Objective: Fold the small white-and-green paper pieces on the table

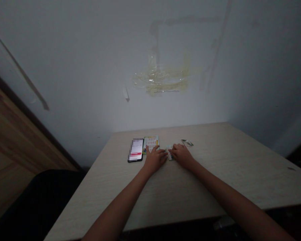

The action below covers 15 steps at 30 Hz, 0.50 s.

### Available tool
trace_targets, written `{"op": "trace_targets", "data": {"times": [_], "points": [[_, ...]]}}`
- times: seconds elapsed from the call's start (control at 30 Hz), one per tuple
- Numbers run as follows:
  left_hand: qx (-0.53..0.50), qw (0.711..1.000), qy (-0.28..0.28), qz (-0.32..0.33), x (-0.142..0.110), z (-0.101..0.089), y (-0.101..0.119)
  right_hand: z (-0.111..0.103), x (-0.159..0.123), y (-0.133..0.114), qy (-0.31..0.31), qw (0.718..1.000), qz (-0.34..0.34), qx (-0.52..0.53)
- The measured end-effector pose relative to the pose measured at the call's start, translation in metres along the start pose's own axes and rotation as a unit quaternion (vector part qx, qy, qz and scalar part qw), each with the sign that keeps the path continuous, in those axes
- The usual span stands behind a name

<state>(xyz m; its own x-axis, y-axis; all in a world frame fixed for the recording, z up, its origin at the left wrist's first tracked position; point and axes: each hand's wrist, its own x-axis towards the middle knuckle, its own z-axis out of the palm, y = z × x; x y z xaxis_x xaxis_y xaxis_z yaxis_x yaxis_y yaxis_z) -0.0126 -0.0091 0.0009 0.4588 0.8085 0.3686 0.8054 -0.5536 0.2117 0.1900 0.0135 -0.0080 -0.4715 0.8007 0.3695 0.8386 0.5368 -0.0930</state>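
Note:
My left hand (156, 158) rests low over the table with its fingers spread. Its thumb and forefinger reach onto a printed sheet (150, 140) with rows of small pictures, and its other fingertips come up against a small printed paper piece (170, 156). Curled fingers of my right hand (182, 154) pinch that small piece from the right and cover part of it. What is printed on it is too small to make out. Beyond the right hand lies a small leaf-shaped printed scrap (187, 142).
A phone (136, 150) with a lit, partly blurred screen lies left of the sheet. The pale wooden table (190, 194) meets a wall (90, 67) bearing old clear tape (163, 82). A dark object (50, 190) stands past the table's left edge, beside wooden panelling (12, 134).

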Motion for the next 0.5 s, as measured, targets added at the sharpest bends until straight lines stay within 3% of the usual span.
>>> {"op": "trace_targets", "data": {"times": [0.5], "points": [[0.009, 1.0, -0.02, -0.006, -0.0006, -0.0008, -0.0019, -0.0071, 0.0068, -0.0055, -0.038, 0.997, 0.014, -0.061]]}}
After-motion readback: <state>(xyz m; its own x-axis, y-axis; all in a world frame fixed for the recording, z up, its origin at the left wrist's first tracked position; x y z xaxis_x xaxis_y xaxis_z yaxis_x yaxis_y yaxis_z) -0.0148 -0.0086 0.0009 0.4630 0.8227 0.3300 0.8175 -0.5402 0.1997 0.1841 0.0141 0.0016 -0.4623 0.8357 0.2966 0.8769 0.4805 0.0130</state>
